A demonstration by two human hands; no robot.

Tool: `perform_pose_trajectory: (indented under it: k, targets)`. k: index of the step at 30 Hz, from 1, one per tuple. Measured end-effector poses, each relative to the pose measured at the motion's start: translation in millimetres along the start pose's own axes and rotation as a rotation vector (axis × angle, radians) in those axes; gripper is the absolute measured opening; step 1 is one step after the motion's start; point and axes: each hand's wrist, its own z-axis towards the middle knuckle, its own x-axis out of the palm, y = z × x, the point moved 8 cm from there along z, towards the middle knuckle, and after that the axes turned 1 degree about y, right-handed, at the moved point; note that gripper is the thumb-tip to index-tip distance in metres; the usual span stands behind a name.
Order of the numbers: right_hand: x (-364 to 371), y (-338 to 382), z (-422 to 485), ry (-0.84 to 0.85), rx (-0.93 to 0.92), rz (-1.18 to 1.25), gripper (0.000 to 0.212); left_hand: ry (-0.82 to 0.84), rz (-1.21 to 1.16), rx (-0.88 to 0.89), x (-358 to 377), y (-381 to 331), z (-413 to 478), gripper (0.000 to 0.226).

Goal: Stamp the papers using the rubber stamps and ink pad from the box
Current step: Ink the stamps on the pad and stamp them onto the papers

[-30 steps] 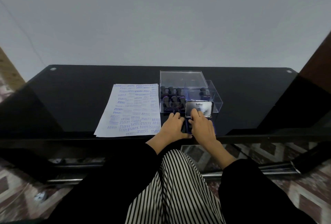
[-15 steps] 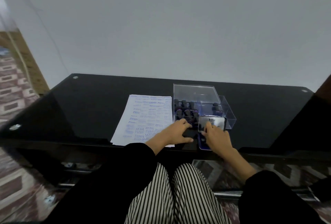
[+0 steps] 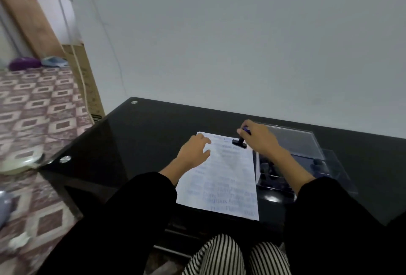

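A white sheet of paper (image 3: 228,178) covered in blue stamp marks lies on the black glass table (image 3: 136,142). My right hand (image 3: 259,140) is shut on a black rubber stamp (image 3: 240,142), whose base sits at the paper's far right corner. My left hand (image 3: 194,150) rests open on the paper's far left edge, fingers spread. To the right of the paper stands the clear plastic box (image 3: 307,164) with several dark stamps inside; my right forearm hides part of it. I cannot make out the ink pad.
The table's left corner (image 3: 66,159) juts over a patterned floor (image 3: 39,107). A cardboard box (image 3: 85,81) leans on the wall at left. A pale round object (image 3: 17,164) lies on the floor by the table corner.
My view has swung left. My right hand left the ink pad and now holds a stamp over the paper's far corner. My left hand moved from the box front onto the paper.
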Motion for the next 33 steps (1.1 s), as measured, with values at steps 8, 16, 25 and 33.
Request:
perform_pose_trajectory:
  k: [8,16,25,33]
  targets:
    - [60.5,42.1,91.5,0.044,-0.065,-0.040,0.026,-0.069,-0.009,-0.073,12.9,71.7,37.7,0.032]
    - [112.6,46.3,146.3,0.065,-0.026,-0.078,0.028,-0.008,0.026,-0.088,42.9,101.5,57.5,0.052]
    - [129.0,42.3,164.3,0.059,-0.015,-0.137,0.030,0.019,0.046,-0.068,62.6,113.6,57.4,0.055]
    - [137.5,46.9,163.9,0.072,-0.036,-0.191,0.033,0.008,0.060,-0.066,65.0,114.4,57.1,0.055]
